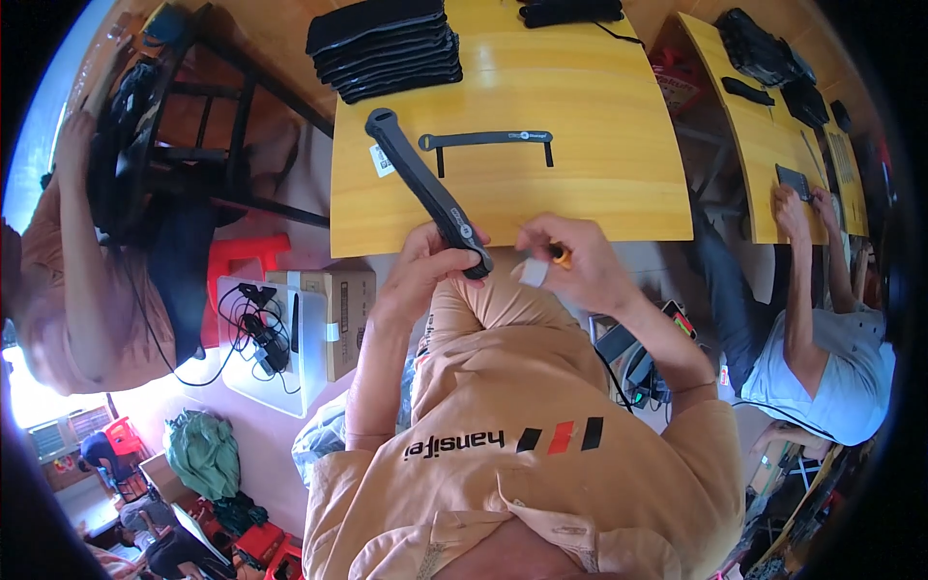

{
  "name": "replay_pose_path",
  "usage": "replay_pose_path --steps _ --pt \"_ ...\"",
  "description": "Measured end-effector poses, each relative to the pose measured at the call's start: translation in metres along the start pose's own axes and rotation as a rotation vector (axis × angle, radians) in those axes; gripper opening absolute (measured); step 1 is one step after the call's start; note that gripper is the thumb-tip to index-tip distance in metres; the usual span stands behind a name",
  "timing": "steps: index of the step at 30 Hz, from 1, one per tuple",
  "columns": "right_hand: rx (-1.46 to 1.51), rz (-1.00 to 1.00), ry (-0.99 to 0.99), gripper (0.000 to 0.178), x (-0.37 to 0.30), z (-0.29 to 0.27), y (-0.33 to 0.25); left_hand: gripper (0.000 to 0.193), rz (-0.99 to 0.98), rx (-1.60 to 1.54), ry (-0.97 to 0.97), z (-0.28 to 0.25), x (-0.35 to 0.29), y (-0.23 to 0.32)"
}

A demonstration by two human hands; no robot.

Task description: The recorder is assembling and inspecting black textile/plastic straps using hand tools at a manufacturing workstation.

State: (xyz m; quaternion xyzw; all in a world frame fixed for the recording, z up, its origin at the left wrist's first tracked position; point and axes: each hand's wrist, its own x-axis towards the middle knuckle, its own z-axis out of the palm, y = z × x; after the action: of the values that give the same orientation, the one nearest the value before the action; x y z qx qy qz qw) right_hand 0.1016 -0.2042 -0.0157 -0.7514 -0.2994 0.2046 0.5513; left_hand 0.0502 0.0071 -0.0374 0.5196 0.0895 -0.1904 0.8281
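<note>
My left hand (pixel 414 274), just past the table's near edge, is closed round the lower end of a long black strap (pixel 418 172). The strap slants up and left over the table and has a slotted, rounded far end. A white tag (pixel 382 160) with print shows beside it. My right hand (pixel 585 266) is closed in a pinch, apart from the strap. It holds a small pale label-like piece (pixel 534 273); a small orange-and-black item (pixel 559 254), kind unclear, shows among its fingers. Another black strap (pixel 488 139) lies on the table, with two short black strips hanging from it.
The yellow wooden table (pixel 590 193) carries a stack of black fabric pieces (pixel 387 53) and more black items (pixel 570 12). Seated people work at left and at a right-hand table (pixel 749 184). A cardboard box (pixel 350 319) and a white bin with cables (pixel 304 353) stand at my left.
</note>
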Motion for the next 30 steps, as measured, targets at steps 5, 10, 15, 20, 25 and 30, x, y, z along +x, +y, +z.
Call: replay_pose_path --steps 5,10,15,20,25,30 --pt "-0.202 -0.219 0.067 0.013 0.007 0.015 0.004 0.025 0.003 0.106 0.023 0.017 -0.001 0.000" --pt "0.144 -0.012 -0.270 0.015 0.002 0.013 0.004 0.027 -0.081 0.134 -0.060 0.015 -0.004 -0.004" --pt "0.532 0.147 -0.340 0.010 0.002 0.009 0.010 0.032 -0.193 -0.010 -0.200 0.010 -0.007 -0.007" --pt "0.741 0.425 -0.438 0.013 0.011 -0.030 0.001 0.039 -0.338 -0.094 -0.393 0.005 -0.016 -0.004" --pt "0.120 0.005 -0.089 0.010 0.007 -0.007 0.005 0.031 -0.264 -0.005 -0.259 0.009 -0.015 -0.013" --pt "0.002 -0.167 0.174 0.012 -0.004 0.024 0.013 0.024 -0.177 0.055 -0.047 0.013 -0.008 -0.017"
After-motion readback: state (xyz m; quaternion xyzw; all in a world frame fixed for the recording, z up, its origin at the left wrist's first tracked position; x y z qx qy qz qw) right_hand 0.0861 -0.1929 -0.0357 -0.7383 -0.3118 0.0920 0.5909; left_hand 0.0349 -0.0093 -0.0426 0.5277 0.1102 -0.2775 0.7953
